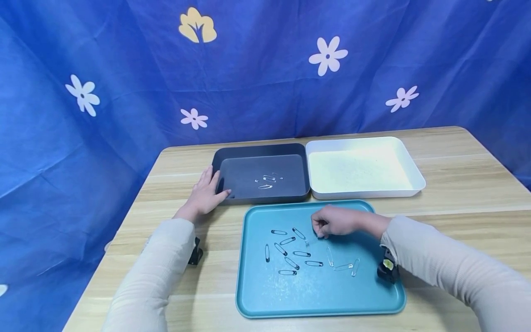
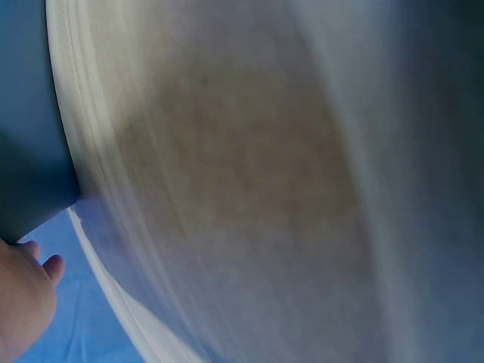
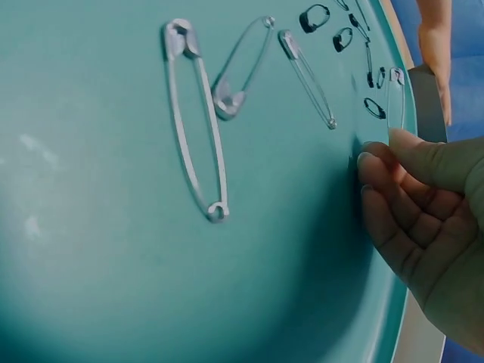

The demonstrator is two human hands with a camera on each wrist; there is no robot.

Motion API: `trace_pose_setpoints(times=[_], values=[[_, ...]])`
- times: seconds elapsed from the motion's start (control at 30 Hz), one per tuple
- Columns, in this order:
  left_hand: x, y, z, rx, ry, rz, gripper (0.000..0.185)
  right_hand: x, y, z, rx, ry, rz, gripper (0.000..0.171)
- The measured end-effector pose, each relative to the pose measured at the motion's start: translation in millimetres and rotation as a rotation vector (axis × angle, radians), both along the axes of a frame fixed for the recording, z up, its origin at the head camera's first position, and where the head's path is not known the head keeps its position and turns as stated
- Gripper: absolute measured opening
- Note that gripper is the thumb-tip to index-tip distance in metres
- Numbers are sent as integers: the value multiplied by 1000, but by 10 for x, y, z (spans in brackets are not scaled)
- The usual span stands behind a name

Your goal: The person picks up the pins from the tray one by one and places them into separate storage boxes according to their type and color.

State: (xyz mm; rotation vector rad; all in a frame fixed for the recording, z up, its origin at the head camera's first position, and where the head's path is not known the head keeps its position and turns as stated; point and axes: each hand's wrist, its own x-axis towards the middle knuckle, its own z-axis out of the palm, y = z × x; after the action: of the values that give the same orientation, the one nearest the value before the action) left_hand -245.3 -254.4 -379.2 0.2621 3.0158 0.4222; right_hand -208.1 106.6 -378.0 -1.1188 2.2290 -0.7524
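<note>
My right hand (image 1: pixel 333 221) is over the back of a teal tray (image 1: pixel 323 295). In the right wrist view its thumb and fingertips pinch one end of a silver safety pin (image 3: pixel 397 75). Other silver safety pins (image 3: pixel 180 41) lie nearer that camera, toward the tray's right front. Several black safety pins (image 1: pixel 294 272) are spread over the tray's left and middle. My left hand (image 1: pixel 203 196) rests with spread fingers on the left front corner of a dark grey tray (image 1: pixel 240 170). Several silver safety pins (image 1: pixel 265 187) lie inside the dark tray.
To the right of the dark tray stands a white tray (image 1: pixel 361 193), its side close against it. All the trays are on a wood-grain table (image 1: pixel 211 295). Behind the table hangs a blue cloth (image 1: pixel 257 69) printed with flowers.
</note>
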Motion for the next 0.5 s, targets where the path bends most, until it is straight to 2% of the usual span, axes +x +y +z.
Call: trace_pose_setpoints(times=[0.5], values=[[-4,-2,-18,-14,6,-8,75,-145,-91,168,-164,-40,-113,8]])
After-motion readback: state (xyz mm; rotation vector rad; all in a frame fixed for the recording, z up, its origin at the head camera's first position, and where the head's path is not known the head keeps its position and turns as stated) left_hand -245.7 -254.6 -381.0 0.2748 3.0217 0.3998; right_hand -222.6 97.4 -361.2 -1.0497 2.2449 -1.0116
